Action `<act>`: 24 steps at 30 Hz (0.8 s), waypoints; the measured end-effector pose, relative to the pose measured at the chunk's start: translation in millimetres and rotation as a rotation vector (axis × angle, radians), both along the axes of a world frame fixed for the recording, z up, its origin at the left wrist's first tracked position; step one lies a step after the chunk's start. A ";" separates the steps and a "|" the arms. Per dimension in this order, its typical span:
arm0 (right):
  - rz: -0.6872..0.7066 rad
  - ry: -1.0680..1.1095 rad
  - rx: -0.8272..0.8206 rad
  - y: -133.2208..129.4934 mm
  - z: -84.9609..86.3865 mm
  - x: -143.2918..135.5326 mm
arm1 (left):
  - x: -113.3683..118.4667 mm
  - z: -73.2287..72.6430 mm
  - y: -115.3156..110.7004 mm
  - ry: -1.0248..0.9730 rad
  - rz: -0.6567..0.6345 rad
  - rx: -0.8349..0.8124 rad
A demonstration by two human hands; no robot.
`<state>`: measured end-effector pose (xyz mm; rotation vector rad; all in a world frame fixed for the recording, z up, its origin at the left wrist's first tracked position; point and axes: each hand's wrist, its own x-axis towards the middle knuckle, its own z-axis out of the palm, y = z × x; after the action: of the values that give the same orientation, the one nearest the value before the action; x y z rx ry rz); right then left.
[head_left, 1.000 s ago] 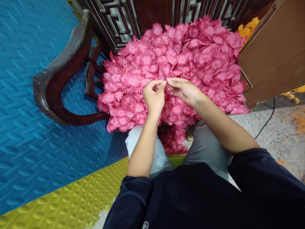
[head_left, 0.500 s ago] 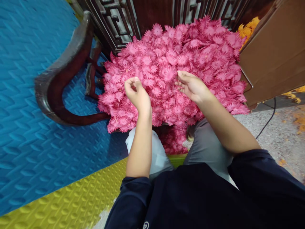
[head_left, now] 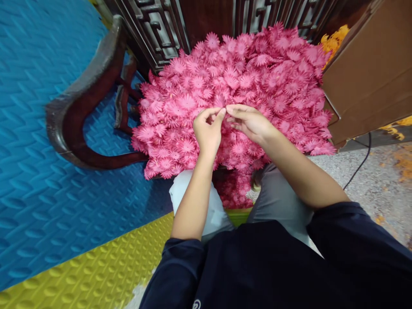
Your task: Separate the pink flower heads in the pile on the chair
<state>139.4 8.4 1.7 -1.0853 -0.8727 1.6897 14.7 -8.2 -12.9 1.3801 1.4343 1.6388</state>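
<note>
A thick heap of pink artificial flowers [head_left: 244,81] covers a dark wooden seat in front of me. Over its middle, the fingertips of both my hands meet. My left hand [head_left: 208,131] is closed in a pinch of thumb and forefinger. Against it, my right hand [head_left: 251,122] also pinches, its other fingers loosely curled below. Whatever lies between the fingertips is too small to make out against the pink; a pink flower [head_left: 221,98] shows just beyond them.
A curved dark wooden armrest [head_left: 74,107] stands at left over blue matting [head_left: 38,206]. On the right is a brown cardboard box [head_left: 370,73], with orange flowers [head_left: 334,40] behind it. More pink flowers [head_left: 236,189] lie below between my knees. A black cable [head_left: 358,165] crosses the floor.
My hands, apart half a second ago, have come together over the heap. The left moved right and the right moved left, until their fingertips met.
</note>
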 end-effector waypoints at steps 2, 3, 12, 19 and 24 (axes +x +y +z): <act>-0.008 0.000 0.004 -0.8 0.4 -0.3 | -2.1 0.4 -0.1 0.029 -0.003 0.002; -0.013 -0.001 0.007 -1.4 0.7 -0.8 | -2.8 0.8 -0.5 0.048 0.001 0.004; -0.051 -0.058 0.012 -5.4 6.1 -7.7 | -2.3 0.6 0.9 -0.040 0.038 -0.038; -0.205 -0.056 -0.024 7.7 2.1 6.8 | -34.6 -11.3 19.2 -0.142 0.356 0.106; -0.147 -0.079 0.029 6.9 -3.0 6.0 | -39.0 -14.8 22.0 -0.114 0.393 0.094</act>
<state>145.4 15.3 -1.3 -1.1748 -0.8432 1.5171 -24.4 13.8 -27.7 1.0779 1.6537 2.0166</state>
